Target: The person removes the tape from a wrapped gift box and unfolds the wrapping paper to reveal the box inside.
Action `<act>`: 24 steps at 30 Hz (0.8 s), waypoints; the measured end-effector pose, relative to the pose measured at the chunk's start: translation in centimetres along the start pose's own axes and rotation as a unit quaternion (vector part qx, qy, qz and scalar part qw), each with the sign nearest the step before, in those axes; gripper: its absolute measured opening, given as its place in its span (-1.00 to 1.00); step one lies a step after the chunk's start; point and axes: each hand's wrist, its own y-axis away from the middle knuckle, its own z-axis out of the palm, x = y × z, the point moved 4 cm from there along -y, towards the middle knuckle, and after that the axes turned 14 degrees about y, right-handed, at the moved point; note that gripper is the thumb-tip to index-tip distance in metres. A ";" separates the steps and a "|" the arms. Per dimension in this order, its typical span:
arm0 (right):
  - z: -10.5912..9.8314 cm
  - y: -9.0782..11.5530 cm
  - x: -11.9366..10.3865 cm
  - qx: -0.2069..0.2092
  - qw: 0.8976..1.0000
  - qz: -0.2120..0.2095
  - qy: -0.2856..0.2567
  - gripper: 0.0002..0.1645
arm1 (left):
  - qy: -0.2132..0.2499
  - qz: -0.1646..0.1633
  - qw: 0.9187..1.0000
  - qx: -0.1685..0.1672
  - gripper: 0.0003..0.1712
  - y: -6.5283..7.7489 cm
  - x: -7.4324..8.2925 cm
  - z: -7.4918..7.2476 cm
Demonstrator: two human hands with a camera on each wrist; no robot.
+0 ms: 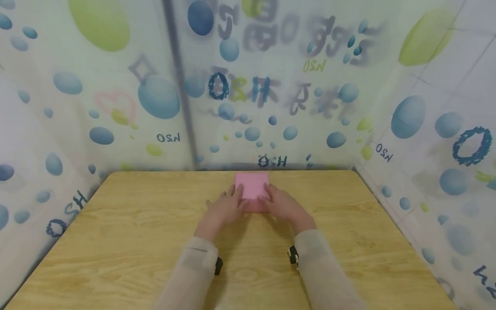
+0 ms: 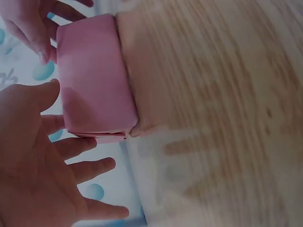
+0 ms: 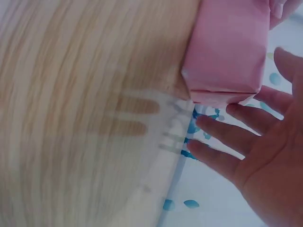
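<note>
A pink paper-covered box (image 1: 252,186) sits near the far edge of the wooden table, between the two hands. Folded paper ends show on the box in the left wrist view (image 2: 94,78) and on the box in the right wrist view (image 3: 227,49). My left hand (image 1: 224,209) is at its left side, fingertips by the top edge and the fingers spread and mostly straight. On the opposite side, my right hand (image 1: 286,204) has its fingertips right at the box, with fingers extended in the right wrist view. Both thumbs lie toward the near face.
The wooden table (image 1: 135,241) runs up to a patterned curtain (image 1: 248,120) with blue and green spots and letters. Similar patterned sheets (image 1: 445,172) stand along both sides. Light sleeves with dark wrist-worn devices (image 1: 293,255) extend over the near part of the table.
</note>
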 end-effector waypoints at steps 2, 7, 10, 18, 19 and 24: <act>0.0 0.1 -0.2 0.012 1.000 0.009 -0.018 -0.19 | 0.021 0.004 1.000 -0.001 -0.21 0.1 0.1 0.0; -0.2 0.6 -0.8 0.019 0.999 0.024 -0.042 -0.24 | 0.054 0.032 0.998 0.003 -0.23 0.4 0.8 -0.2; -0.1 1.3 -0.8 0.020 0.998 0.031 -0.049 -0.24 | 0.079 0.044 0.996 0.008 -0.27 0.9 1.3 -0.3; 0.4 4.0 -0.5 0.019 0.994 0.073 -0.084 -0.16 | 0.165 0.002 0.986 0.031 -0.21 3.0 1.5 0.3; 0.5 4.4 -0.5 0.020 0.993 0.078 -0.091 -0.15 | 0.169 -0.004 0.985 0.033 -0.20 3.3 1.5 0.5; 0.8 5.7 -0.8 0.023 0.990 0.087 -0.111 -0.19 | 0.187 -0.017 0.982 0.034 -0.18 4.4 1.5 0.8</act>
